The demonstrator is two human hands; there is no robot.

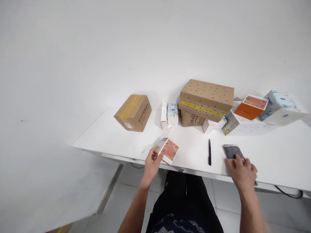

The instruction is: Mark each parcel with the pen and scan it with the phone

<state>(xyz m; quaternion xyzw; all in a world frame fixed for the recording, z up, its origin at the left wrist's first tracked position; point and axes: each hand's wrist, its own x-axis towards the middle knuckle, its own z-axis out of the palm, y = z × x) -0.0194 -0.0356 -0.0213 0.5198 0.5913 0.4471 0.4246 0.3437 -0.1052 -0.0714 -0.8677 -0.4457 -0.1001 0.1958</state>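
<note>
At the table's front edge, my left hand point(153, 161) grips a small orange-and-white box point(171, 150) by its left side, thumb and fingers closed on it. A clear, blurred strip point(155, 143) shows just behind that box; I cannot tell whether it is attached. Farther right, my right hand point(243, 171) closes over the near end of a grey phone point(233, 150) lying on the table. A thin yellowish edge shows under its fingers, too little to name. Between both hands lies a black pen point(209, 152), touched by neither.
Along the wall stand a taped cardboard box point(133, 111), small white boxes point(164, 116) and a larger dotted carton point(206, 97) stacked on another. To the right, an orange box point(250, 108) rests among white patterned boxes point(283, 108). A cable point(289, 194) hangs below the white table point(191, 158).
</note>
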